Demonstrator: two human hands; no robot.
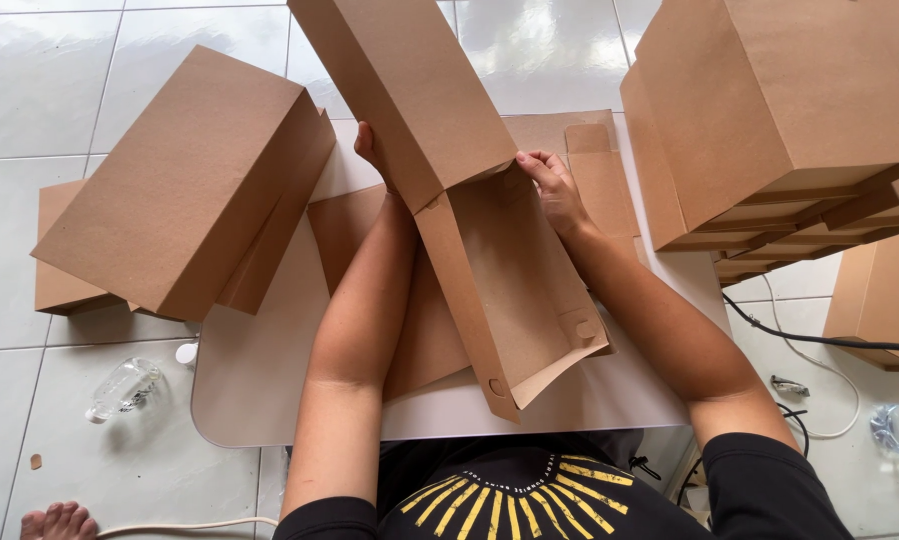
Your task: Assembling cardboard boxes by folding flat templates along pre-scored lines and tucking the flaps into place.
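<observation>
The person sat at a low white surface [270, 400] on a tiled floor, holding a half-folded brown cardboard box [470, 230] up between both arms. Its long axis ran from the near edge of the surface, just right of the chest, up and away to the far left, where its closed end was cut off by the top of the view. The near end pointed at the person and stood open, its flaps with round tab holes spread loose.

The left hand [372, 150] was mostly hidden behind the box's left wall; only part of it showed against the outer side, so I could not tell how its grip was closed. The right hand [552, 185] had its fingers curled over the right edge of the box's inner panel, a closed grip on the cardboard.

Flat unfolded cardboard sheets [600, 170] lay on the surface under the box, partly covered by it and by the arms. To the left a finished brown box [185, 180] sat tilted on another one, overhanging the surface edge. At the far right rose a stack of finished boxes [770, 110], cut off by the frame, with one more box [885, 300] near it on the floor. All were plain brown with no labels that I could see.

A clear plastic bottle [125, 388] lay on the floor at the near left, beside a white cap [187, 352]. A black cable [820, 338] and a white cord ran across the floor at the right, and bare toes [60, 520] showed in the near left corner.
</observation>
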